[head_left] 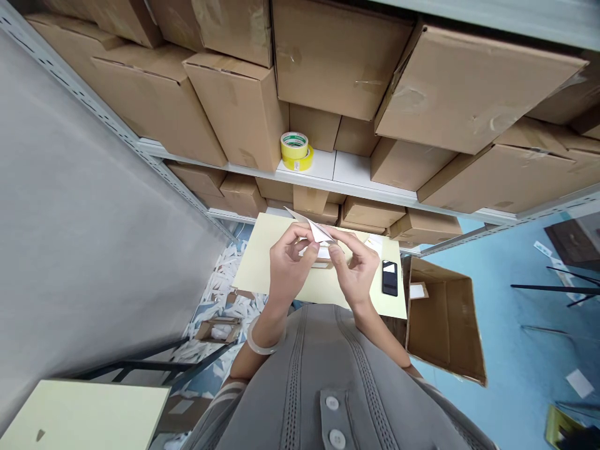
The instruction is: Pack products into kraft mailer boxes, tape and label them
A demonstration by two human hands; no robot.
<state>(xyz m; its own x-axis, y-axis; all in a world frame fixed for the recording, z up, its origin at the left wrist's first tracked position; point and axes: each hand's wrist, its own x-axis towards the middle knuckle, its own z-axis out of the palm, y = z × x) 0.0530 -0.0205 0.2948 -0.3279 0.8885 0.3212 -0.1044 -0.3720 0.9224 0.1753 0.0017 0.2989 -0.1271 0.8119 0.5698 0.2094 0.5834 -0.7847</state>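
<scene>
My left hand (287, 262) and my right hand (356, 265) are raised together over a small pale yellow table (262, 262). Both pinch a folded white piece of paper (315, 229) between fingers and thumbs; its pointed end sticks up to the left. More white paper lies on the table under my hands, partly hidden. A black phone (389, 277) rests on the table just right of my right hand. A pale bangle (262, 344) sits on my left wrist.
Metal shelves (328, 178) stacked with cardboard boxes stand behind the table, with two yellow tape rolls (295, 150) on one shelf. An open cardboard box (445, 319) stands at the right. White paper scraps (225, 281) litter the blue floor at left. Another pale table (84, 415) is near left.
</scene>
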